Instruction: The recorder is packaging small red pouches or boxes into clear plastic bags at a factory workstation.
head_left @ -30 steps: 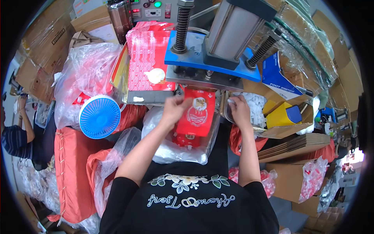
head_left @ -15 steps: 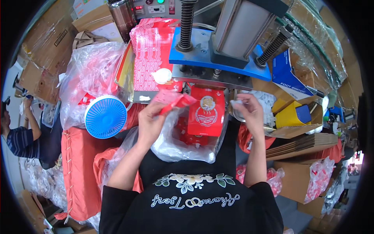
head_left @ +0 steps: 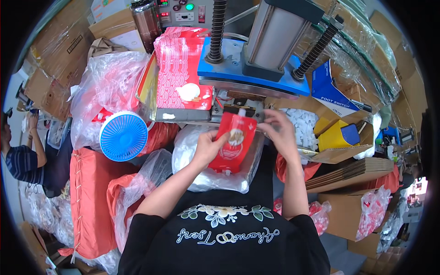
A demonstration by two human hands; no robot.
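A red flat pouch [head_left: 233, 145] with a white spout [head_left: 241, 112] at its top edge is tilted in front of the press. My left hand [head_left: 211, 145] pinches its left side, thumb on the printed front. My right hand [head_left: 278, 130] is beside the pouch's upper right corner, fingers apart and fingertips close to its edge. Beneath the pouch sits a clear plastic bag [head_left: 187, 167], with red pouches partly visible inside. Behind it stands the press, with a blue plate [head_left: 238, 57] and a metal work area below it.
Left of the press lies a stack of red patterned pouches [head_left: 176, 78]. A blue fan [head_left: 123, 136] stands at left. A box of white spouts [head_left: 300, 126], a yellow container [head_left: 337, 136] and flattened cardboard [head_left: 350, 173] are at right. Another person [head_left: 25, 160] is at far left.
My left hand has moved down and right and now holds a spouted pouch in front of the press. My right hand has moved left, toward that pouch. The view has shifted slightly.
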